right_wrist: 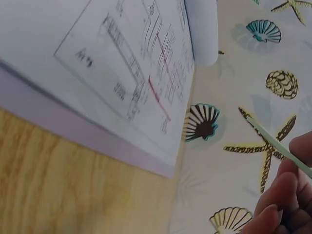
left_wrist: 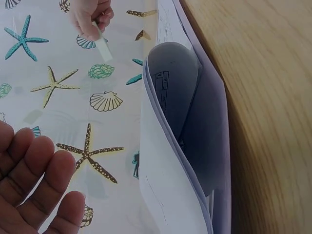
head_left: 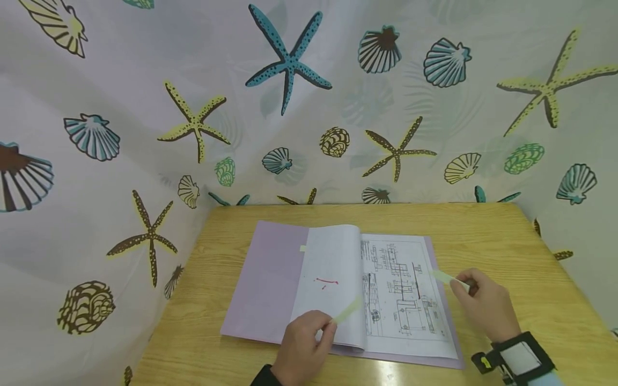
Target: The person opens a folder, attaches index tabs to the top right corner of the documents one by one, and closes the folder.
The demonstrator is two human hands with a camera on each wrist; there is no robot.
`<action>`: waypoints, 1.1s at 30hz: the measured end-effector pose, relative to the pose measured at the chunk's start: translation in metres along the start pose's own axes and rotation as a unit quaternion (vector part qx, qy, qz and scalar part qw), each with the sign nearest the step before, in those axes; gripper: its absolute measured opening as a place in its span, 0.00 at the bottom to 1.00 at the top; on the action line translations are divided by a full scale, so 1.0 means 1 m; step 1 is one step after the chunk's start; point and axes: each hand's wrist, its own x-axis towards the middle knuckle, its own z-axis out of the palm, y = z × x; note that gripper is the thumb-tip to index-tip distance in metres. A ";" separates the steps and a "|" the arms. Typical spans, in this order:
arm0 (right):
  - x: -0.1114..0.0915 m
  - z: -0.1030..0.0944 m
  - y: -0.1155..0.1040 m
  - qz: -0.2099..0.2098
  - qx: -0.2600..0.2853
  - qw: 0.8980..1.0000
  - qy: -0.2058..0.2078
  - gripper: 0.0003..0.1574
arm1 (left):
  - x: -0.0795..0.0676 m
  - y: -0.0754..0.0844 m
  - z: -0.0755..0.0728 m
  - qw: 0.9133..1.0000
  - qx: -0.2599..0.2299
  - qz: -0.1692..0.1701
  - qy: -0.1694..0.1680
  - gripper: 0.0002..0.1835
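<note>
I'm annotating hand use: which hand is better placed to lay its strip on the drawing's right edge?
Right, probably. The right hand pinches a pale green strip, its tip appearing near the right edge of the drawing; the left hand is farther off, by the turned-over page.

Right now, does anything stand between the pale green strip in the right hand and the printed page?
Nothing visible does: the head view shows the right hand holding the strip by the right edge of the printed page. The curled sheets stand farther left.
</note>
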 end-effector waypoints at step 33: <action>0.009 0.016 0.064 0.149 -0.063 0.970 -0.180 0.25 | -0.004 -0.005 -0.001 1.000 -0.005 -0.001 0.010 0.10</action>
